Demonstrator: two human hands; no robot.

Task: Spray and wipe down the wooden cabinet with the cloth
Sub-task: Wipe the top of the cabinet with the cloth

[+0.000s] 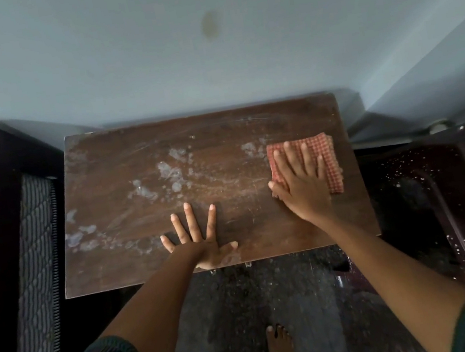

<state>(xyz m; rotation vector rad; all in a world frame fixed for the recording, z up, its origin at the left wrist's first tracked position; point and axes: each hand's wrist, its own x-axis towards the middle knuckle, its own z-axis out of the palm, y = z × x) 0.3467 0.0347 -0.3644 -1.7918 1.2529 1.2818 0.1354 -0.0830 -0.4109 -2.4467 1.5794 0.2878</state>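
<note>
A bare foot (278, 348) stands on the speckled dark floor (306, 301). The left hand (202, 246) lies flat and released, fingers spread, at the near edge of the rectangular brown wooden cabinet (218, 135). Farther right, the right hand (303, 186) presses straight fingers on a folded red checked cloth (327, 154) by the cabinet's right edge. Pale chalky smears (171, 173) blotch the scuffed wood to its left.
</note>
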